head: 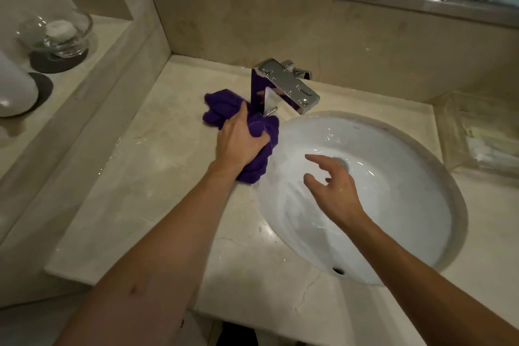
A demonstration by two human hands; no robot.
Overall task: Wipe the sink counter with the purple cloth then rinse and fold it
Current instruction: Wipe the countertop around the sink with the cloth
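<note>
The left hand (241, 141) is gripping the bunched purple cloth (224, 109) on the counter (157, 166), just left of the faucet (283, 87) base at the sink (438, 255) rim. The right hand (335, 187) is hovering over the basin, fingers loosely spread, holding nothing. For full coverage, the cloth is probably best flattened, then swept around the faucet base toward the basin.
</note>
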